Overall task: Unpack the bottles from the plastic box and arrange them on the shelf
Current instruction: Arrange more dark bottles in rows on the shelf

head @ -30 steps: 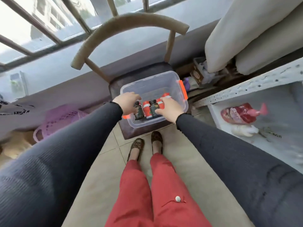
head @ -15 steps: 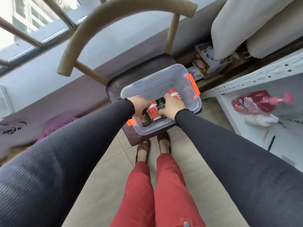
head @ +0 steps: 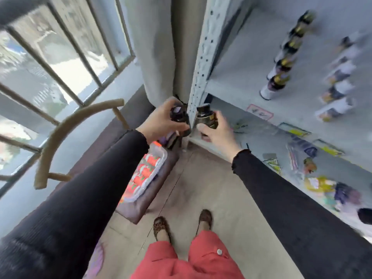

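Note:
My left hand (head: 161, 122) grips a small dark bottle (head: 179, 117) in mid-air, just left of the white shelf upright (head: 201, 63). My right hand (head: 218, 130) grips a second dark bottle (head: 207, 117) just right of that upright, in front of the lower shelf. The clear plastic box (head: 159, 168) sits below on the brown chair seat (head: 145, 202), with several red-labelled bottles (head: 144, 174) lying inside. On the upper shelf (head: 241, 67) stand rows of bottles (head: 281, 73), blurred by motion.
A curved wooden chair back (head: 60, 133) rises at the left under a barred window (head: 60, 57). A grey curtain (head: 157, 47) hangs beside the upright. Packets and small items (head: 314, 174) lie on the lower shelf. Tiled floor shows around my feet (head: 181, 224).
Both hands have lifted out of the box, each holding a bottle, and moved up toward the shelf. The view has swung right, so the shelf fills the right side.

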Demonstrator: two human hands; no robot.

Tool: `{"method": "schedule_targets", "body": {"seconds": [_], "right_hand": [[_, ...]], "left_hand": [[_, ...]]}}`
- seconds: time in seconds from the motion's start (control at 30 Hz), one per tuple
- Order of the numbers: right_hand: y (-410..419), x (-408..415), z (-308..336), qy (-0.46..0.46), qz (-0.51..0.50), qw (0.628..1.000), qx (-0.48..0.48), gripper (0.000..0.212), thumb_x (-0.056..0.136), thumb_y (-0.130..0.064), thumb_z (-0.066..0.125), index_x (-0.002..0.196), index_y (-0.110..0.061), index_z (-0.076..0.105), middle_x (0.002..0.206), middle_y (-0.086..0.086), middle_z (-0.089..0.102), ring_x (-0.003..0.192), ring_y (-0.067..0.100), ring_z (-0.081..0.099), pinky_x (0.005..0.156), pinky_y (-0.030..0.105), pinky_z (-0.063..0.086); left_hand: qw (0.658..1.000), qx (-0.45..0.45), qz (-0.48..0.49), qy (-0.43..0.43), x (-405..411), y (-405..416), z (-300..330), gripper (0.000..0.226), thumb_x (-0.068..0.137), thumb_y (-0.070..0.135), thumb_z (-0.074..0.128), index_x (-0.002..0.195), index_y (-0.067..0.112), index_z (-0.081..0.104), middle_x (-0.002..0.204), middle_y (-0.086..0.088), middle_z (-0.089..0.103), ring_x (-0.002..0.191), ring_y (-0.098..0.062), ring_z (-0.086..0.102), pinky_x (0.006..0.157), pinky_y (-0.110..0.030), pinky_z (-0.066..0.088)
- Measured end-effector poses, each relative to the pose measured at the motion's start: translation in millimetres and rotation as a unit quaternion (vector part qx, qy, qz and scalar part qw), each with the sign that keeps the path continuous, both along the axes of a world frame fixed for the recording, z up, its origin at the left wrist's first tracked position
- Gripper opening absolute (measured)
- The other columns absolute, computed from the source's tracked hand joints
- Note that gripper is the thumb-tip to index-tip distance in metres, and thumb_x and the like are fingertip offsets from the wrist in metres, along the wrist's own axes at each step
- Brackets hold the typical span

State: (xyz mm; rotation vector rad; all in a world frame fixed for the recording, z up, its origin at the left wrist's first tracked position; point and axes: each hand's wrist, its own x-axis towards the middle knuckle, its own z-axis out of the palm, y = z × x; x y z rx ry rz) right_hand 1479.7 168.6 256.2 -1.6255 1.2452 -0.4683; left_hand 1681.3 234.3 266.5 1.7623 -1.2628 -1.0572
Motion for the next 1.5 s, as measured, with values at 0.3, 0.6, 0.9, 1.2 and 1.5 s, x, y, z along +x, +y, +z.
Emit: {"method": "schedule_targets", "body": {"seconds": [0.3, 0.6, 0.9, 1.2, 1.5], "right_hand": [[-14.6, -282.9, 118.5, -0.093, -0.227, 0.963, -0.111, 0.042, 0.079, -0.033, 0.081, 0.113, -0.024, 0.058, 0.104, -0.001, 0.069, 0.094, 0.013, 0.067, 0.088, 0.048, 0.056], [-9.8, -563.5, 160.0, -0.124, -0.306, 0.935, -0.127, 0.043, 0.088, -0.02, 0.076, 0.122, -0.019, 0.049, 0.101, 0.003, 0.068, 0.08, 0.007, 0.063, 0.071, 0.033, 0.056], [-85.0, -726.4, 169.9, -0.189, -0.323, 0.924, -0.078, 0.047, 0.085, -0.019, 0.073, 0.124, -0.029, 0.049, 0.111, 0.002, 0.067, 0.1, 0.016, 0.069, 0.091, 0.04, 0.059], [-208.5, -826.9, 158.5, -0.173, -0.371, 0.91, -0.072, 0.038, 0.092, -0.039, 0.067, 0.126, -0.03, 0.051, 0.118, -0.002, 0.065, 0.109, 0.014, 0.066, 0.087, 0.037, 0.058], [-286.1, -909.6, 143.5, -0.12, -0.43, 0.891, -0.081, 0.039, 0.091, -0.029, 0.072, 0.124, -0.017, 0.054, 0.112, -0.004, 0.066, 0.1, 0.006, 0.063, 0.085, 0.023, 0.048]], "left_hand": [[0.97, -0.114, -0.198, 0.079, -285.7, -117.7, 115.5, 0.047, 0.077, 0.018, 0.086, 0.116, 0.011, 0.061, 0.107, -0.011, 0.071, 0.091, -0.013, 0.065, 0.089, -0.033, 0.054], [0.922, -0.098, -0.295, 0.231, -589.0, -150.9, 148.6, 0.028, 0.09, 0.008, 0.071, 0.114, 0.013, 0.057, 0.102, -0.006, 0.065, 0.095, -0.02, 0.062, 0.077, -0.028, 0.053], [0.883, 0.007, -0.313, 0.35, -758.7, -227.0, 178.6, 0.054, 0.099, 0.047, 0.055, 0.131, 0.005, 0.054, 0.11, -0.007, 0.066, 0.098, -0.024, 0.062, 0.088, -0.04, 0.052], [0.896, -0.001, -0.33, 0.298, -854.5, -381.4, 154.8, 0.032, 0.093, 0.038, 0.065, 0.111, 0.014, 0.055, 0.1, -0.006, 0.061, 0.096, -0.023, 0.061, 0.094, -0.045, 0.052], [0.938, -0.051, -0.334, 0.077, -936.8, -517.6, 131.5, 0.028, 0.089, 0.013, 0.074, 0.107, 0.011, 0.052, 0.08, 0.007, 0.059, 0.054, 0.011, 0.053, 0.055, -0.006, 0.039]]}}
